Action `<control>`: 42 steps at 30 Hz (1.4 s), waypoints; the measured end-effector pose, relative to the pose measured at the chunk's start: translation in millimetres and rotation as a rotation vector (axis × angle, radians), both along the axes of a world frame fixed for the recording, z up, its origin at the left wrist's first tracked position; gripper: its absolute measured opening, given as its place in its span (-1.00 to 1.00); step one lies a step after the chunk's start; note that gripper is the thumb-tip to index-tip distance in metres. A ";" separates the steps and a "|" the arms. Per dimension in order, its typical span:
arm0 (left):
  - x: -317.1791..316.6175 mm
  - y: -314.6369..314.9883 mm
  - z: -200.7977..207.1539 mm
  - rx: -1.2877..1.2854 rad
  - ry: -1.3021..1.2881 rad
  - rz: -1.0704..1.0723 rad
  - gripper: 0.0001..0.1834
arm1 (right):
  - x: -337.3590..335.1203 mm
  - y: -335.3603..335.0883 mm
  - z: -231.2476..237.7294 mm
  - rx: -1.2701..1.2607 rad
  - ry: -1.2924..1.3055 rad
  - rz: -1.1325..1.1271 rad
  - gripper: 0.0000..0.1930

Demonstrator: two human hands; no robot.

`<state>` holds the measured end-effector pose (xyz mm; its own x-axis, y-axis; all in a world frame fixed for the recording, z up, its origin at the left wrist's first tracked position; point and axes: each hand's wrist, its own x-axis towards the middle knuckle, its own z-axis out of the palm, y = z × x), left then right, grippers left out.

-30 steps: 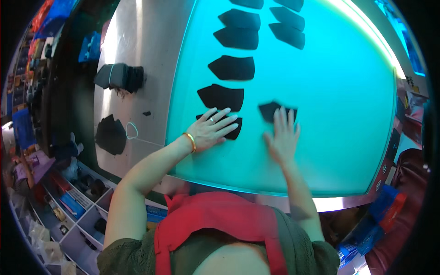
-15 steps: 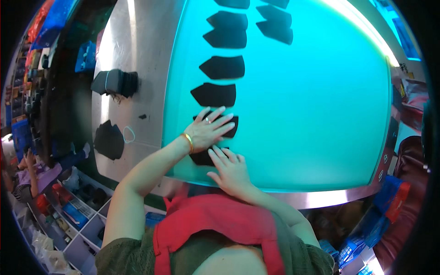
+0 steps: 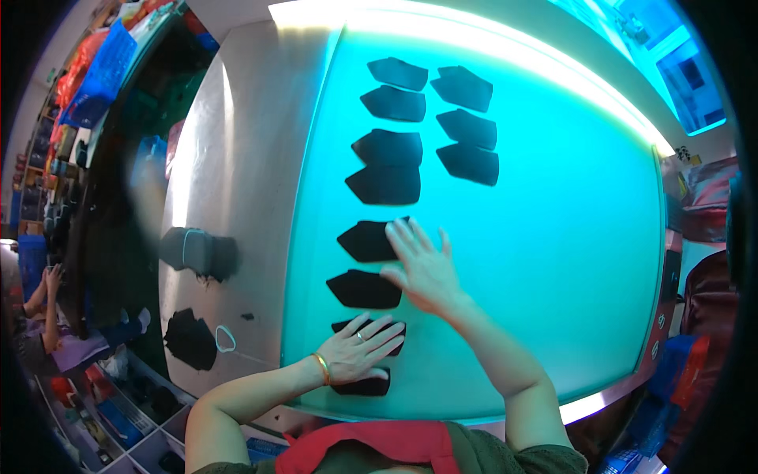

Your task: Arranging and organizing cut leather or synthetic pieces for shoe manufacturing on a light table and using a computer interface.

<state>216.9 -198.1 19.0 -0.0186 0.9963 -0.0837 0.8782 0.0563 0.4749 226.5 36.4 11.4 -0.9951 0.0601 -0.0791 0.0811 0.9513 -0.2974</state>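
My left hand lies flat, fingers spread, over a dark pointed piece of thin sheet material near the front of the lit turquoise table. Just nearer to me is another such piece, partly under the same hand. Farther up, my right hand is open, its fingertips on the right end of a black piece. Its thumb is beside the right end of the piece below. More pieces continue the column away from me, some overlapping, with a shorter second column to its right.
On the metal strip at the left are a banded stack of dark pieces, a loose dark pile and a pale elastic band. Divided bins stand at lower left. A seated person is beyond.
My right hand has left the nearest piece and reached forward to one farther up the column. My left hand stays on its piece. The view has tilted up, showing more of the table's far end.
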 end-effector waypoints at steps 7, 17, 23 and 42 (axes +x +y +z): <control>-135.0 128.9 -9.4 0.153 0.273 0.406 -0.13 | -135.2 103.9 -7.8 0.217 -0.017 0.129 -0.37; -141.2 118.7 -16.7 -0.112 0.236 0.310 0.05 | -151.4 84.3 -6.5 0.166 0.039 -0.095 -0.23; -142.6 125.1 -12.2 -0.158 0.234 0.226 0.06 | -187.3 109.1 -16.8 0.270 0.035 -0.092 -0.33; -130.7 257.5 -18.6 -0.104 0.230 0.148 0.04 | -156.7 215.0 -31.7 0.227 -0.038 -0.359 -0.21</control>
<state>86.2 59.4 0.4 -0.1932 0.9677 -0.1623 0.9409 0.2296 0.2489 69.8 251.4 -20.3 -0.9046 0.4222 -0.0596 0.4257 0.9018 -0.0738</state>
